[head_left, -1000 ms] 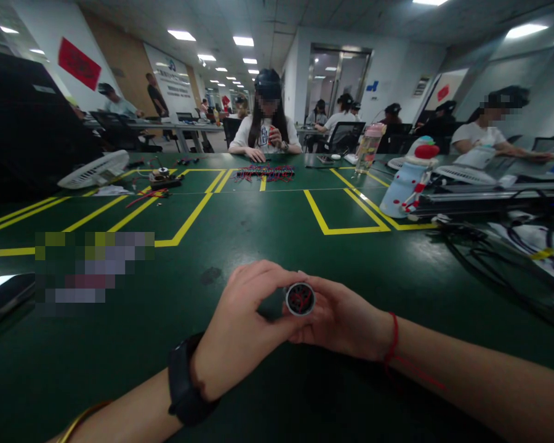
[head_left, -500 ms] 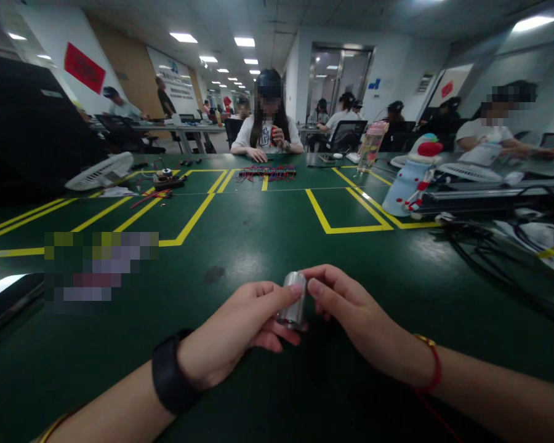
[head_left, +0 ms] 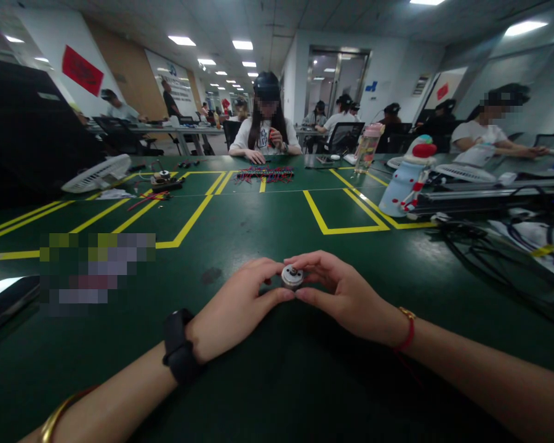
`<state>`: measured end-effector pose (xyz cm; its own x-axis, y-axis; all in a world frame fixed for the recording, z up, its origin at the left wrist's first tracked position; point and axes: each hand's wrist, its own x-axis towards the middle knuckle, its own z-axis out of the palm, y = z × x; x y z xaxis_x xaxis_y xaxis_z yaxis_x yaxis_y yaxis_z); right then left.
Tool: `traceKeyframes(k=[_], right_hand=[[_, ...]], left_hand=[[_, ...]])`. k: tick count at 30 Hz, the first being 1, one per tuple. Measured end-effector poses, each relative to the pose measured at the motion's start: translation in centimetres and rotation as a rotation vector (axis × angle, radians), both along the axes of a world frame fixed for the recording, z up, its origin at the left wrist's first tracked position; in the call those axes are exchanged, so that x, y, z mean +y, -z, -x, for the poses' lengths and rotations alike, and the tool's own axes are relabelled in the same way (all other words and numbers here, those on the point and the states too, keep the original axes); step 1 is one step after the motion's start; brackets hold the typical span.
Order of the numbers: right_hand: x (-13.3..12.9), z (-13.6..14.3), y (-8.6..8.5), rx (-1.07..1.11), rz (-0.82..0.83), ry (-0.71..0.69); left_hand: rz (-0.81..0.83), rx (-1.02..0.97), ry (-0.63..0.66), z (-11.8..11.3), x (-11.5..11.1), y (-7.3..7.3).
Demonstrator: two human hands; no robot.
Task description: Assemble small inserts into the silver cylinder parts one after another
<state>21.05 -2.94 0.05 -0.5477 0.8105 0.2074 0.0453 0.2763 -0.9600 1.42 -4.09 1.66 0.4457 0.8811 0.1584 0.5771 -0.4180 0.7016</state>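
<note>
Between my fingertips stands a small silver electric motor [head_left: 292, 279], its round end with a short shaft and dark holes turned up towards me. My left hand [head_left: 247, 295] grips it from the left, thumb at the near side and index finger at the far side. From the right, my right hand [head_left: 339, 292] closes on it the same way, thumb tip close to the left thumb. The lower part of the motor is partly hidden by the fingers. It is low over the green table [head_left: 240, 394], and I cannot tell whether it touches the surface.
Yellow tape lines [head_left: 355, 231] mark the table ahead. Red and blue wired parts [head_left: 265, 175] lie near a co-worker [head_left: 264, 132] opposite. A blue bottle [head_left: 399, 187] and black cables [head_left: 471, 258] are on the right. A white fan [head_left: 96, 173] and a phone [head_left: 9, 298] are on the left.
The motor has turned from lying tilted with its side showing to standing with its shaft end up. The right hand has moved in and now grips it together with the left.
</note>
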Motion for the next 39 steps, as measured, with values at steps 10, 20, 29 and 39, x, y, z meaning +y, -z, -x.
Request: traceKeyframes(k=[10, 20, 29, 39], right_hand=[[0.6, 0.6, 1.9, 0.033, -0.009, 0.129], [0.9, 0.3, 2.0, -0.117, -0.118, 0.211], [0.8, -0.1, 2.0, -0.204, -0.155, 0.207], [2.3, -3.0, -0.3, -0.305, -0.203, 0.413]], left_hand=[[-0.103, -0.035, -0.126, -0.4, 0.0, 0.0], [-0.169, -0.057, -0.214, 0.8, 1.1, -0.6], [-0.095, 0.115, -0.096, 0.8, 1.6, 2.8], [0.008, 0.025, -0.242, 2.4, 1.2, 0.9]])
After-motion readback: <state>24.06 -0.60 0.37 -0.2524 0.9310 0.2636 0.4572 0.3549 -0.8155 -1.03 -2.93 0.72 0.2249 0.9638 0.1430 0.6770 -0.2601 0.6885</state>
